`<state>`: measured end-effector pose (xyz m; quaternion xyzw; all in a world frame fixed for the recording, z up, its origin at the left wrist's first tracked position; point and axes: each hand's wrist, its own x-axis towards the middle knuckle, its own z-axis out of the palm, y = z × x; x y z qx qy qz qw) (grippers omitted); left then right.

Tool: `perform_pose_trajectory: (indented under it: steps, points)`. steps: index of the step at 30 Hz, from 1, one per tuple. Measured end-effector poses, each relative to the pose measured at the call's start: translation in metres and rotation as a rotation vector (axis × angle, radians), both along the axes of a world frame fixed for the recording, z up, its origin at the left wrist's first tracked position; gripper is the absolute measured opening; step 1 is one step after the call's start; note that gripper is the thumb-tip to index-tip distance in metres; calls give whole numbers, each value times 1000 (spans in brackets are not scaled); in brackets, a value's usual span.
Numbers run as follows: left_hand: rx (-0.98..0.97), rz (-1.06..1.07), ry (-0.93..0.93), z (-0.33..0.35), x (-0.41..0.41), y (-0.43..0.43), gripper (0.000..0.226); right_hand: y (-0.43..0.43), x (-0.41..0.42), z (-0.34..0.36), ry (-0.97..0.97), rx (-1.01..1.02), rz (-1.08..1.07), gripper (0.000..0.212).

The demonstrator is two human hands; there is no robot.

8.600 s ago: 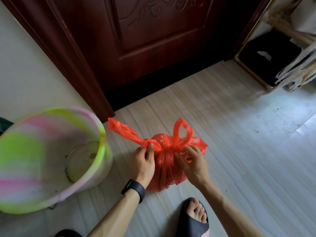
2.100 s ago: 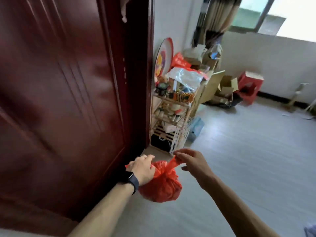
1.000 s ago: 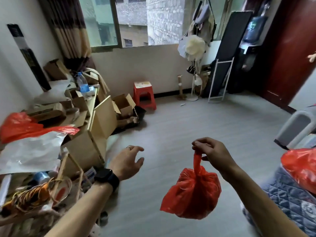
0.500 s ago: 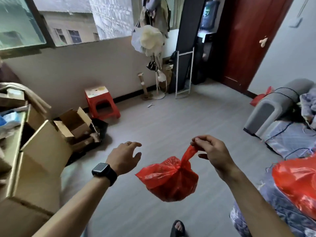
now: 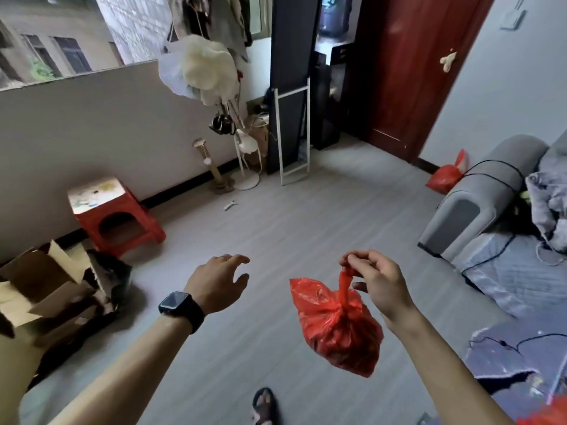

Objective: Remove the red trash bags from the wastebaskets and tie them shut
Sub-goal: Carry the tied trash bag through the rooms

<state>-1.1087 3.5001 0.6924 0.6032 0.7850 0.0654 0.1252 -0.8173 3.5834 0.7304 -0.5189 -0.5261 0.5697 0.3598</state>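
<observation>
Our bag (image 5: 337, 326) now hangs lower, swung back beneath our right hand (image 5: 377, 280), which pinches its knotted neck. Our left hand (image 5: 214, 280) hovers apart from it, fingers loosely spread, holding nothing.

Soft daylight from window (image 5: 61, 41); motion blur, edges warped.

I see the hanging bag (image 5: 337, 326) plain red, the far bag (image 5: 445, 176) red too, the stool (image 5: 119, 222) red, door (image 5: 411, 72) dark red, floor (image 5: 291, 216) pale grey.
</observation>
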Motion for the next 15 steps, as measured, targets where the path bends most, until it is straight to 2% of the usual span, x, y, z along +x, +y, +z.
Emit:
perform_pose_trajectory:
  steps: [9, 15]
  points:
    - [36, -186, -41, -14, -28, 300, 40, 259, -18, -20, -24, -13, -210, 12]
    - [-36, -342, -27, -7, -27, 469, 40, 399, -16, -12, -5, -22, -337, 13]
